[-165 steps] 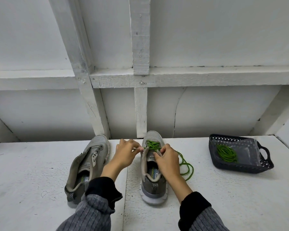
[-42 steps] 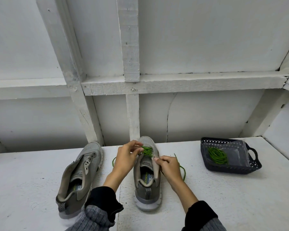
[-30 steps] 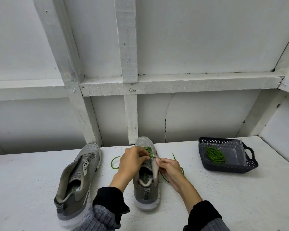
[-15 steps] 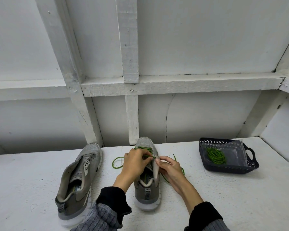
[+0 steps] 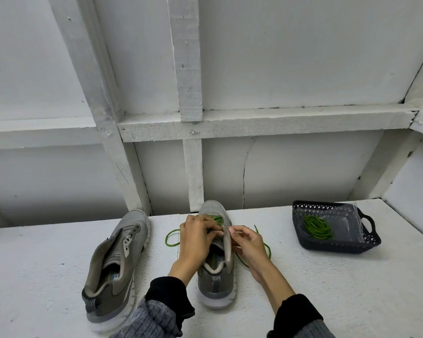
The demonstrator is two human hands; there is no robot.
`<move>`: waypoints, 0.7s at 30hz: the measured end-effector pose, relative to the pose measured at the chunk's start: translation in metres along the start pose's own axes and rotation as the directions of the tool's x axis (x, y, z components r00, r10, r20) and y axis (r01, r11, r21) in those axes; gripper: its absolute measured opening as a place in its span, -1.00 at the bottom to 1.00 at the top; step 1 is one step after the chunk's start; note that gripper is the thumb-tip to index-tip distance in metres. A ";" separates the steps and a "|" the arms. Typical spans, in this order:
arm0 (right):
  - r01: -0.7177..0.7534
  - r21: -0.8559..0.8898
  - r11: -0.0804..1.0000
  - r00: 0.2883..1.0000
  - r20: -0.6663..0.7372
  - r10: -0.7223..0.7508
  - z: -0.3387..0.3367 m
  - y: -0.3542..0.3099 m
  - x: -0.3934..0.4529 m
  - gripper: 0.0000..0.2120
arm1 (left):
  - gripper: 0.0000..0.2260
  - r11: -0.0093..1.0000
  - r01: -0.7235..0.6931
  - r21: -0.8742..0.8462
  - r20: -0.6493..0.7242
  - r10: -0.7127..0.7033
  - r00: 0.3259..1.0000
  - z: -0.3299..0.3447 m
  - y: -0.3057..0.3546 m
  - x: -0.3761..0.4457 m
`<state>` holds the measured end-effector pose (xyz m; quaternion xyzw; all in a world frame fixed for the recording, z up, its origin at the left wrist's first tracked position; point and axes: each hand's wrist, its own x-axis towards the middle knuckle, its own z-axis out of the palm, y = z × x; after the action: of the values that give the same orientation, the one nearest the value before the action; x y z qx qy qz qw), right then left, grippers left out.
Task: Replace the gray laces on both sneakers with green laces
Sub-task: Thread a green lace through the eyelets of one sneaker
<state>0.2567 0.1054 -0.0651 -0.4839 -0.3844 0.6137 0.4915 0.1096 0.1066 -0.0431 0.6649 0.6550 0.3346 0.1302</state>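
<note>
Two grey sneakers stand on the white table, heels toward me. The right sneaker (image 5: pixel 216 279) carries a green lace (image 5: pixel 215 218) threaded across its front eyelets, with loose ends trailing left (image 5: pixel 171 237) and right (image 5: pixel 266 247) on the table. My left hand (image 5: pixel 197 236) lies over the shoe's throat, fingers curled on the lace at the eyelets. My right hand (image 5: pixel 248 245) pinches the shoe's right eyelet flap. The left sneaker (image 5: pixel 115 264) stands unlaced, tongue open.
A dark plastic basket (image 5: pixel 340 246) sits at the right, holding a coiled green lace (image 5: pixel 316 226) and a clear bag. A white framed wall (image 5: pixel 193 167) rises just behind the shoes. The table's right edge runs beyond the basket.
My left hand moved from the shoe's left side over its throat onto the lace. My right hand slid up along the right eyelet flap. The left lace end now loops out on the table.
</note>
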 end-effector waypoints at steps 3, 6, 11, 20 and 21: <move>0.016 -0.025 1.000 0.999 -0.030 -0.017 0.004 -0.001 0.000 -0.92 | -0.93 0.998 0.031 -0.053 -0.017 -0.032 0.999 0.003 -0.003 0.000; 0.037 -0.103 0.994 0.998 -0.040 -0.042 0.005 -0.002 0.004 -0.91 | -0.93 0.997 0.030 -0.065 -0.024 -0.032 0.999 0.006 -0.004 0.001; 0.157 -0.310 0.938 0.970 -0.128 -0.205 0.013 -0.010 0.008 -0.83 | -0.63 0.983 0.127 -0.133 -0.060 -0.136 0.989 0.013 -0.008 -0.001; 0.437 -0.014 0.899 0.891 -0.124 -0.436 0.033 -0.089 -0.010 -0.84 | -0.51 0.936 0.292 -0.196 0.017 -0.295 0.955 0.017 -0.010 0.000; 0.466 0.015 0.885 0.879 -0.123 -0.461 0.032 -0.098 -0.013 -0.84 | -0.52 0.932 0.301 -0.204 0.014 -0.305 0.952 0.017 -0.009 0.000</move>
<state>0.2489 0.1149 0.0383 -0.4015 -0.4460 0.4575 0.6561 0.1127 0.1121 -0.0611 0.5362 0.7131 0.3815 0.2417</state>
